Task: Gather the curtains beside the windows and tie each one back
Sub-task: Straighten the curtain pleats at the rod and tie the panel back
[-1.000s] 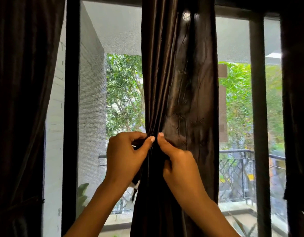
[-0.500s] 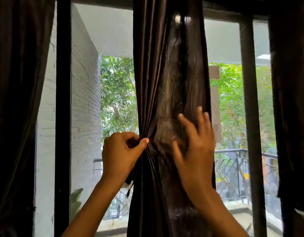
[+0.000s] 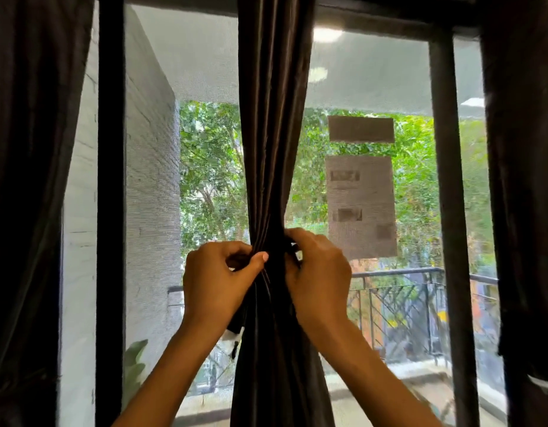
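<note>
A dark brown middle curtain [image 3: 274, 118] hangs in front of the window, squeezed into a narrow waist at hand height. My left hand [image 3: 218, 282] grips the bunched fabric from the left, thumb pressed on its front. From the right, my right hand [image 3: 319, 272] curls round the same waist and pinches a dark tie-back band [image 3: 292, 246]. A loose end of the tie [image 3: 235, 329] with a pale tip hangs under my left wrist. More dark curtains hang at the far left [image 3: 32, 180] and far right [image 3: 525, 180].
Black window frame posts stand at the left [image 3: 110, 195] and right [image 3: 450, 211]. Two papers [image 3: 360, 204] are stuck on the glass right of the middle curtain. Beyond the glass are a white brick wall [image 3: 152, 195], a balcony railing [image 3: 399, 303] and trees.
The right hand left the flat curtain face and came in to clasp the fabric. The curtain is now pulled into a tight bundle, uncovering the papers on the glass. The left hand kept its grip.
</note>
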